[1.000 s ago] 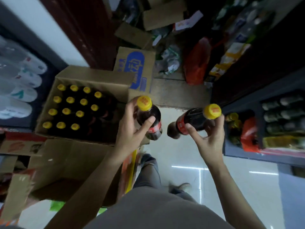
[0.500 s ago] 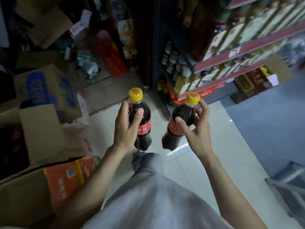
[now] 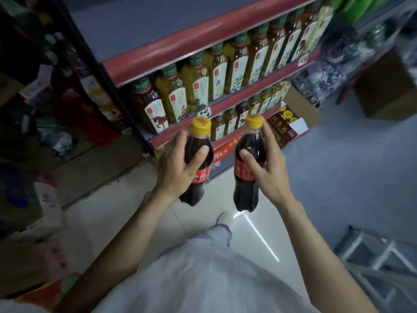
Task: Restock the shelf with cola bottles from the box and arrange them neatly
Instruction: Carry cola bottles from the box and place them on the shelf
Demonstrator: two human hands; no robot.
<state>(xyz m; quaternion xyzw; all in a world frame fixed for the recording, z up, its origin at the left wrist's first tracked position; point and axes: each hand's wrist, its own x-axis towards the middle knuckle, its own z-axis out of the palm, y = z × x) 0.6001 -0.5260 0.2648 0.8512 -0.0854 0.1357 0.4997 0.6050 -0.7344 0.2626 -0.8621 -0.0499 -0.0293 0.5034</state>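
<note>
Cola bottles, two, one per hand, both carried upright in the air in front of the shelf unit (image 3: 198, 45), above the pale tiled floor (image 3: 126, 206). Change since a second ago: view has swung off the open box of yellow caps and onto the shelving, right-hand bottle went from tipped sideways to upright, so pick is done and this is the carry, placing likely next. Left hand (image 3: 174, 169) wraps the left cola bottle (image 3: 198, 163) around the shoulder, thumb across the front. Right hand (image 3: 266, 168) grips the right cola bottle (image 3: 247, 166) the same way, fingers up near the neck. Bottles near each other, not touching. Look: dark liquid, yellow caps, red labels, clear plastic, full, sealed. Shelves ahead carry green-capped tea bottles (image 3: 194, 84), no cola slot visible from here
</note>
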